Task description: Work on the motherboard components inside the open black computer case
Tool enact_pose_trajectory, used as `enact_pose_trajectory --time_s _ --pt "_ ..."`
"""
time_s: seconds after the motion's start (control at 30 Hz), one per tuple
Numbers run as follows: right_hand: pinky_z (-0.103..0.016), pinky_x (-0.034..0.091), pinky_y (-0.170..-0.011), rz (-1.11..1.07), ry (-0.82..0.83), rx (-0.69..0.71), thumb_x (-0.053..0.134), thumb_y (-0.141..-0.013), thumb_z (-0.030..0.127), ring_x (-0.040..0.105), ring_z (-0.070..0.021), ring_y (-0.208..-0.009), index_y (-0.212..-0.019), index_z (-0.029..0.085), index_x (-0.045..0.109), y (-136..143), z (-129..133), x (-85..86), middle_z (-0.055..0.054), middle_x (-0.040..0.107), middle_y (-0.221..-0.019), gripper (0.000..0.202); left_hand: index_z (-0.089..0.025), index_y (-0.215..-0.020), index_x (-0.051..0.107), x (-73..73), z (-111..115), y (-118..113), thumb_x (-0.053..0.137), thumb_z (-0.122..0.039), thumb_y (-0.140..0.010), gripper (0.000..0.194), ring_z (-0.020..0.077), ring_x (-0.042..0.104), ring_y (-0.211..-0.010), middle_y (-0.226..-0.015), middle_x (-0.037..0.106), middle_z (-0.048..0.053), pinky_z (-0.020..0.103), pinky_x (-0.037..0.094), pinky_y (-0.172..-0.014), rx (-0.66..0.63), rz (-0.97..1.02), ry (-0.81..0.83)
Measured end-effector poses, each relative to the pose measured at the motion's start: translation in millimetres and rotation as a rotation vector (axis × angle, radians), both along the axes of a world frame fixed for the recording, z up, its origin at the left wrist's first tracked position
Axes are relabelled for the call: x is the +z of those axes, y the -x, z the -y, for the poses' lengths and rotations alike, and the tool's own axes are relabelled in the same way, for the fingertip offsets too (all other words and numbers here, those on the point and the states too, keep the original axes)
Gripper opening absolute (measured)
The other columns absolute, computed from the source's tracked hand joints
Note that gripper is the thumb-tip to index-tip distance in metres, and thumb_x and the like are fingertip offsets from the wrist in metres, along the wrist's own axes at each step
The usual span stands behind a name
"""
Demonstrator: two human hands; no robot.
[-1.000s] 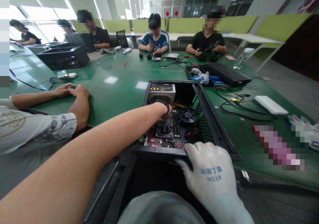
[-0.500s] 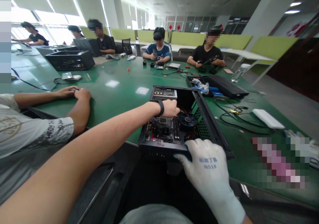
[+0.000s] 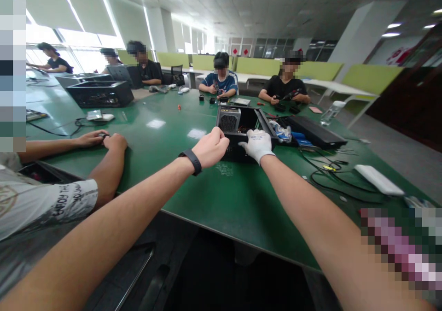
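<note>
A black open computer case (image 3: 238,152) stands on the green table, with a grey power supply (image 3: 230,120) in its left part. My right hand (image 3: 258,145), in a white glove, grips the near rim with its fingers over the edge and its thumb on the outer side. Bare and with a black band at the wrist, my left hand (image 3: 211,147) is closed at the case's near left corner. What its curled fingers hold, if anything, is hidden. The motherboard and fan inside the case are mostly out of sight.
Right of the case lie a glove (image 3: 281,131), a long black panel (image 3: 314,130), black cables (image 3: 321,175) and a white block (image 3: 378,180). A co-worker's forearms (image 3: 112,163) rest at the left. More people and another case (image 3: 100,94) are across the table (image 3: 165,154).
The computer case has moved away from me across the table, off the near edge. My right hand moved with it. My left hand has gone from above the inside to the near left corner.
</note>
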State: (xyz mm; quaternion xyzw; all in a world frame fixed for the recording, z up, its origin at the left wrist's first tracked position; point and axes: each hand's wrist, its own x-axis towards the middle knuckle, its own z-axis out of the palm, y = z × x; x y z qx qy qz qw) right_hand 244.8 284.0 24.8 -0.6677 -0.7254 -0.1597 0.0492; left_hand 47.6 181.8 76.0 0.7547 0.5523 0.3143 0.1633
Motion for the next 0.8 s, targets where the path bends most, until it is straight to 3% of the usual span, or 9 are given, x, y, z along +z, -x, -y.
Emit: enact_pose_trajectory --time_s 0.17,0.37,0.57,0.67,0.8 --pt "-0.044 0.05 -0.091 0.009 0.007 -0.016 0.058 -0.091 0.044 0.059 -0.0211 -0.106 -0.123 0.016 0.057 4 -44 4.7 -0.01 0.059 -0.123 0.043 -0.021 -0.089 0.045 -17.8 4 14 0.038 -0.024 -0.088 0.008 0.0185 0.055 -0.076 -0.083 0.062 0.005 0.032 0.043 -0.072 0.006 0.008 0.02" --pt "-0.046 0.049 -0.093 0.02 0.01 0.013 0.057 -0.091 0.045 0.058 -0.0219 -0.109 -0.124 0.017 0.057 1 -42 4.5 -0.01 0.058 -0.125 0.043 -0.018 -0.096 0.044 -28.4 3 24 0.04 -0.027 -0.088 0.013 0.0196 0.057 -0.086 -0.096 0.061 0.009 0.034 0.046 -0.08 0.045 0.047 0.058" --pt "-0.044 0.043 -0.093 0.019 0.013 0.054 0.051 -0.091 0.054 0.056 -0.0221 -0.106 -0.12 0.017 0.057 3 6 -0.7 -0.009 0.059 -0.118 0.048 -0.013 -0.108 0.045 -22.9 -1 18 0.042 -0.024 -0.088 0.023 0.0209 0.054 -0.104 -0.111 0.056 0.014 0.034 0.044 -0.094 0.086 0.028 0.017" --pt "-0.039 0.037 -0.088 0.013 -0.006 0.072 0.049 -0.09 0.057 0.053 -0.0252 -0.105 -0.114 0.017 0.058 0 46 -6.2 -0.013 0.061 -0.112 0.047 -0.011 -0.11 0.048 -14.0 -1 13 0.044 -0.024 -0.089 0.025 0.0223 0.055 -0.105 -0.111 0.056 0.016 0.035 0.045 -0.095 0.077 -0.057 -0.049" --pt "-0.037 0.03 -0.078 0.012 -0.023 0.091 0.047 -0.09 0.058 0.053 -0.0262 -0.099 -0.107 0.019 0.059 -5 107 -10.6 -0.012 0.063 -0.105 0.044 -0.012 -0.112 0.054 -4.5 0 3 0.049 -0.03 -0.089 0.03 0.0234 0.059 -0.099 -0.106 0.062 0.015 0.038 0.047 -0.093 -0.037 -0.206 -0.094"
